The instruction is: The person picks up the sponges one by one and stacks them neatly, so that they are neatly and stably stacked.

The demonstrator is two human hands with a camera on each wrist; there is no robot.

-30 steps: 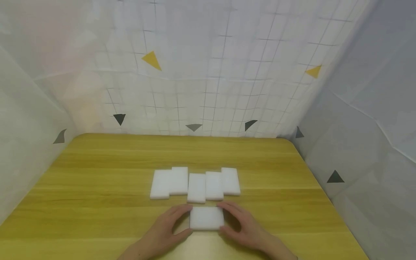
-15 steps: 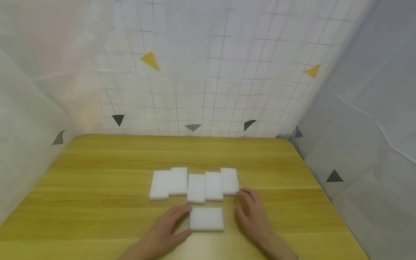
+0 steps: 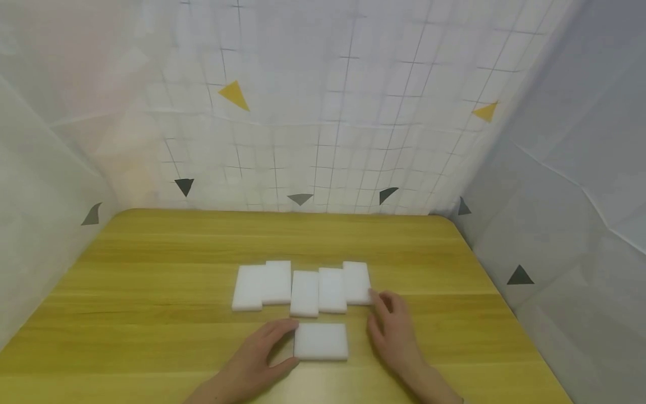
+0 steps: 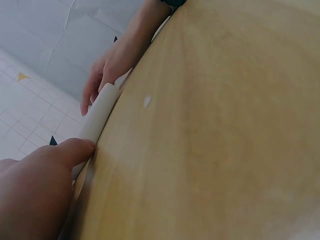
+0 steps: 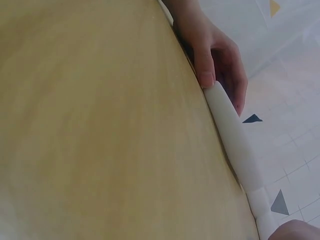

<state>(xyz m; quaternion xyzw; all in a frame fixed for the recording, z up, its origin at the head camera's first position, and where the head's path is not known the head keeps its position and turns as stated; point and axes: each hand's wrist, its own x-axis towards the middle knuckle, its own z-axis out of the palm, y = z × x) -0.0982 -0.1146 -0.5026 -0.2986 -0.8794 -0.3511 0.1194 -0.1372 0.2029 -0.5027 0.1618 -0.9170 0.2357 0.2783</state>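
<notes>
A white sponge block (image 3: 320, 341) lies crosswise near the front in the head view. My left hand (image 3: 252, 356) holds its left end, forefinger at the far corner and thumb (image 5: 205, 77) at the near one. Beyond it, several similar white blocks stand side by side in an uneven row, all lying flat. My right hand (image 3: 396, 334) is at the row's right end, its forefinger tip right at the near right corner of the last block (image 3: 357, 283). Its fingers are loosely bent. In the right wrist view only a bit of the right hand (image 5: 296, 231) shows.
The wooden table (image 3: 151, 336) has rounded far corners. White sheeting (image 3: 282, 140) with a line grid and yellow and dark triangles hangs behind it, and a grey sheet (image 3: 565, 314) borders the right side.
My right hand has let go of the front block's right end and moved right and away to the row's last block. The left hand and the blocks have stayed put.
</notes>
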